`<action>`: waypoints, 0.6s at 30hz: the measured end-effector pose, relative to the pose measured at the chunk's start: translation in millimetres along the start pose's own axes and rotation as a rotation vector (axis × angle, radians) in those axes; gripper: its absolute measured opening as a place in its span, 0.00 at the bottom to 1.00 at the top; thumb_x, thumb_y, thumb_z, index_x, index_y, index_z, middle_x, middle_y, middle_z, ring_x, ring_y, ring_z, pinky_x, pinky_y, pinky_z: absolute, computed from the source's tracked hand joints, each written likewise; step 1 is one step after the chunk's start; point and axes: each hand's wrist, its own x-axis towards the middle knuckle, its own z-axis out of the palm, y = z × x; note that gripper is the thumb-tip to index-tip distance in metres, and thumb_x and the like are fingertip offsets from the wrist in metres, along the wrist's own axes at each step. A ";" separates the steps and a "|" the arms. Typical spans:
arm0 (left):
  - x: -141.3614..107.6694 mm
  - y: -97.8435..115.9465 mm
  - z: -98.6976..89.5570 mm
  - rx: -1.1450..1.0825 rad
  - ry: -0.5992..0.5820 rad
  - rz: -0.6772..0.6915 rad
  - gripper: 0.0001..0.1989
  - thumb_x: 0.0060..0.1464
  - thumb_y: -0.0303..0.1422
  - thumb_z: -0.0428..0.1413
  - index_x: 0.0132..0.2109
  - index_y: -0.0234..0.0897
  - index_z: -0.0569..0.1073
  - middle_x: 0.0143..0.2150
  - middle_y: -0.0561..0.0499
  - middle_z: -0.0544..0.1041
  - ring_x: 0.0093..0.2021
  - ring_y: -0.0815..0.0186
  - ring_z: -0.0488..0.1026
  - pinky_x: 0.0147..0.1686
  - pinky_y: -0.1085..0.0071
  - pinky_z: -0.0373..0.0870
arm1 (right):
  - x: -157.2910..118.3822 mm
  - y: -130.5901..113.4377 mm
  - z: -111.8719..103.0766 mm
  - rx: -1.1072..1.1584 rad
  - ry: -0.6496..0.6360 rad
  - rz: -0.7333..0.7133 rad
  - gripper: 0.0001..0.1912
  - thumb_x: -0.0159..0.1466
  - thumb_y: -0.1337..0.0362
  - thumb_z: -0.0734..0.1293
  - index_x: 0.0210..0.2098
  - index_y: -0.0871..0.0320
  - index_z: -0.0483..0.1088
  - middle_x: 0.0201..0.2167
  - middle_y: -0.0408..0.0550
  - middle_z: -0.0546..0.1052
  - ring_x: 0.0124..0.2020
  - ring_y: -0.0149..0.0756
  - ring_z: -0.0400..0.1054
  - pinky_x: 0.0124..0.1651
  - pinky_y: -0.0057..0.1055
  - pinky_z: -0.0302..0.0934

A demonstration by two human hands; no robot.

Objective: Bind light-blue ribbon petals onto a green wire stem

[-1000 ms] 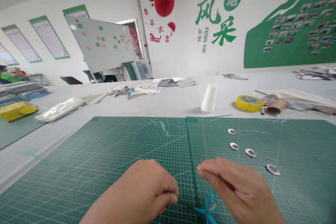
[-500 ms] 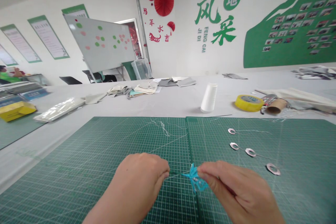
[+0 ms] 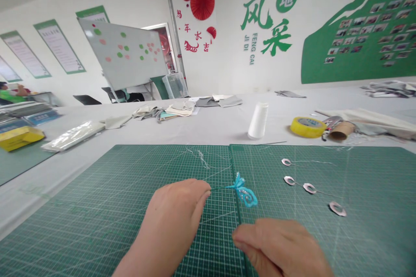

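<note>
green cutting mats (image 3: 146,169) carry four pale rings (image 3: 332,206), while the left hand (image 3: 172,212) pinches a thin stem (image 3: 218,188) bearing a seemingly fully shaped blue butterfly (image 3: 241,189), and the right hand (image 3: 276,244) presses its fingertips together nearby, any hold or remaining work unclear.

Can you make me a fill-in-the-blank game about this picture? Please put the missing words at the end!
1. The left hand pinches the thin stem of a ____ butterfly.
2. The fat roll of tape on the table is ____.
3. There are ____ small rings lying on the green mat.
4. The cone of thread stands to the ____ of the tape.

Missing words: blue; yellow; four; left.
</note>
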 end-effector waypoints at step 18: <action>9.2 -8.9 -10.9 -0.931 -0.240 -0.258 0.12 0.59 0.36 0.52 0.31 0.35 0.74 0.21 0.57 0.68 0.20 0.73 0.51 0.21 0.76 0.47 | 6.9 10.5 4.6 0.181 -0.174 0.338 0.14 0.68 0.66 0.57 0.29 0.56 0.70 0.21 0.39 0.70 0.23 0.29 0.65 0.28 0.24 0.56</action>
